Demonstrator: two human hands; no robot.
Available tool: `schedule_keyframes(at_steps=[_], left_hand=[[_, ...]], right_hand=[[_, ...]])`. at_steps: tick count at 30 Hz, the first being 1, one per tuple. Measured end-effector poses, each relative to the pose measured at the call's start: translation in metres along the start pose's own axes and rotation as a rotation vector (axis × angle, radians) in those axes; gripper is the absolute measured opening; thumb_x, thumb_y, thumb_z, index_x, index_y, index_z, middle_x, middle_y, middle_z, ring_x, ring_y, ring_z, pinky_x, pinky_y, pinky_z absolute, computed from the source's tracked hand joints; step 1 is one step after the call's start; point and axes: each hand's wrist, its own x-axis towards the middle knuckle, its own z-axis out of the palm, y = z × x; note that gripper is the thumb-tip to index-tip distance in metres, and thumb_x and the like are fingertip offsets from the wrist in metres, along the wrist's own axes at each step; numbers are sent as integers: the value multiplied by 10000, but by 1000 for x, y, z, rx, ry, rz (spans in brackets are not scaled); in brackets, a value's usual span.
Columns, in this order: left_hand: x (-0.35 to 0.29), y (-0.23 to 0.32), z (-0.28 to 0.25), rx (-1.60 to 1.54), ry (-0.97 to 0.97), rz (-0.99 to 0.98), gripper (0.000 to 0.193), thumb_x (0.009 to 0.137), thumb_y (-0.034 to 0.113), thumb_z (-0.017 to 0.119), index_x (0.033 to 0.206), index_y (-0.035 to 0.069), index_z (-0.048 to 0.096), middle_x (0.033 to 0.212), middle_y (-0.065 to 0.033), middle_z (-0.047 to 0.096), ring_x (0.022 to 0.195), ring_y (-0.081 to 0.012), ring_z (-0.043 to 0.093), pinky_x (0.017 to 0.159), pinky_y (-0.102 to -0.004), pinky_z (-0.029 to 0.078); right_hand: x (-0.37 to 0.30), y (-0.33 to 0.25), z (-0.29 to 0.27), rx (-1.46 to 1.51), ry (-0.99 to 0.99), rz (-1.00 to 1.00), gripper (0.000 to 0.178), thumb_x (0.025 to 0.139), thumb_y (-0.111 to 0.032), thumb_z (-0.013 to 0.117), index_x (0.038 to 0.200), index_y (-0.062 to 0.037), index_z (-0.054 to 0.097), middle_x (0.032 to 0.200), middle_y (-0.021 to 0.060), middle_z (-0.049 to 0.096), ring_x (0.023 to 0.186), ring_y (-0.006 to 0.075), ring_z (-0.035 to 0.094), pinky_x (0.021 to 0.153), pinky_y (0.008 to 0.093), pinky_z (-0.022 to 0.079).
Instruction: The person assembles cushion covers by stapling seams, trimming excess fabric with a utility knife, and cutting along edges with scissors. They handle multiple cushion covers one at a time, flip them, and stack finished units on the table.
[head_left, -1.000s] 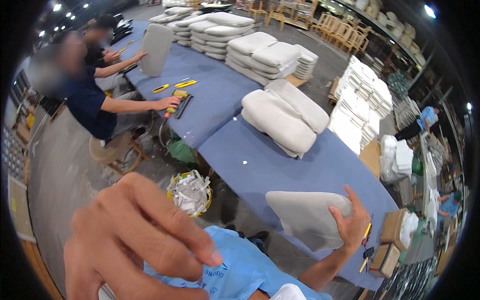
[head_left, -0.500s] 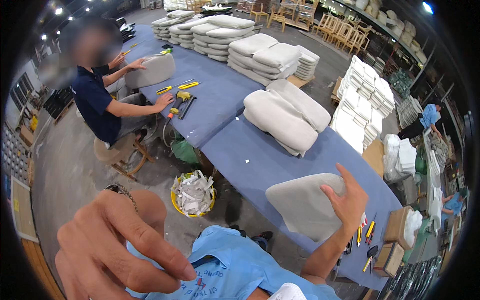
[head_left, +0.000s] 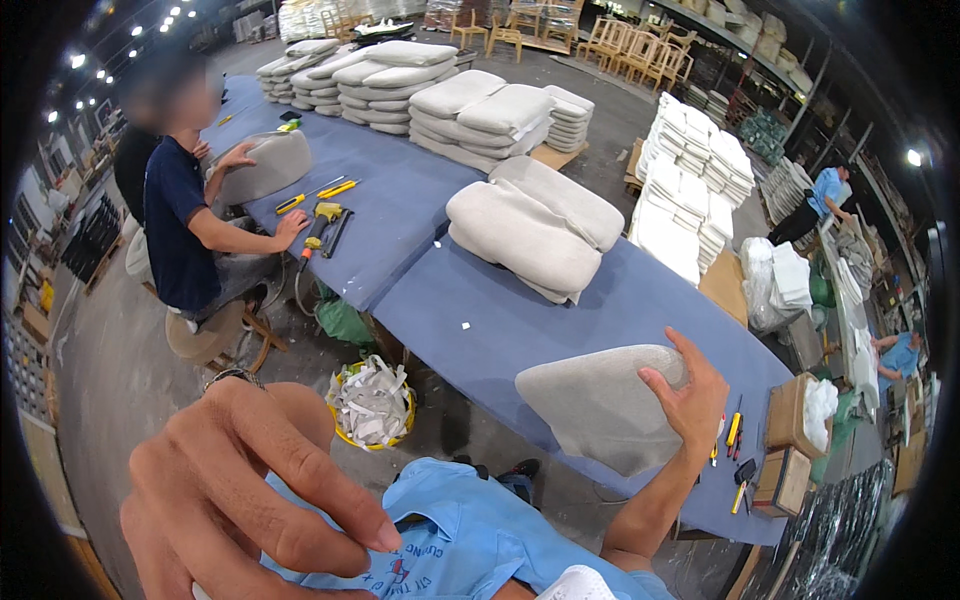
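Observation:
In front of me, a light grey fabric-covered seat cushion [head_left: 600,405] is tipped up on the blue-covered table. My right hand [head_left: 692,392] holds its right edge, the thumb against the near face and a finger stretched up past the top corner. Large and close at the lower left is my left hand [head_left: 255,490], raised off the table. Its fingers are curled downward, the thumb is out of sight, and whatever they may hold is hidden. Farther up the table lies a pile of grey cushions [head_left: 530,230], touched by neither hand.
Across the left side a seated co-worker [head_left: 185,210] steadies another cushion [head_left: 262,168], near a yellow nail gun [head_left: 322,232]. A yellow basket of scraps [head_left: 408,432] stands on the floor. Several cutters [head_left: 735,430] and a cardboard box [head_left: 785,480] sit at the table's right end.
My view has shifted a little, so the table and piles appear farther left. The cushion in my right hand has tilted slightly. My left hand stays curled and close.

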Motion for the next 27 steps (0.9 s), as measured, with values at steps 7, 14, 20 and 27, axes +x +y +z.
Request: schedule_keyframes(at_steps=[7, 14, 20, 27], left_hand=[[-38, -25, 6, -161, 218, -46, 355, 871, 451, 826, 1137, 221, 780, 926, -85, 767, 809, -209, 738, 810, -359, 622], [-32, -100, 59, -509, 263, 2, 350, 934, 261, 771, 1149, -14, 749, 944, -138, 732, 761, -268, 709, 636, -332, 544], [-31, -105, 77, -618, 342, 244, 244, 913, 138, 768, 1111, -4, 766, 951, -135, 734, 770, -253, 709, 622, -322, 535], [-39, -90, 60, -526, 552, 158, 124, 869, 85, 795, 957, -2, 793, 890, -108, 738, 696, -240, 697, 558, -311, 516]], right_hand=[[-4, 11, -7, 29, 32, 58, 551, 766, -361, 880, 1206, -67, 728, 1175, 159, 743, 1089, 348, 709, 943, 398, 539], [-18, 13, -13, 18, 51, 83, 521, 786, -331, 872, 1194, -43, 724, 1158, 171, 741, 1060, 355, 710, 934, 402, 536], [-28, -1, -10, 3, 7, 65, 522, 771, -283, 889, 1197, -35, 719, 1145, 184, 741, 1039, 362, 715, 909, 406, 549], [-2, -1, -4, -8, -106, 7, 552, 797, -387, 860, 1223, -70, 709, 1163, 166, 738, 1058, 366, 709, 911, 425, 549]])
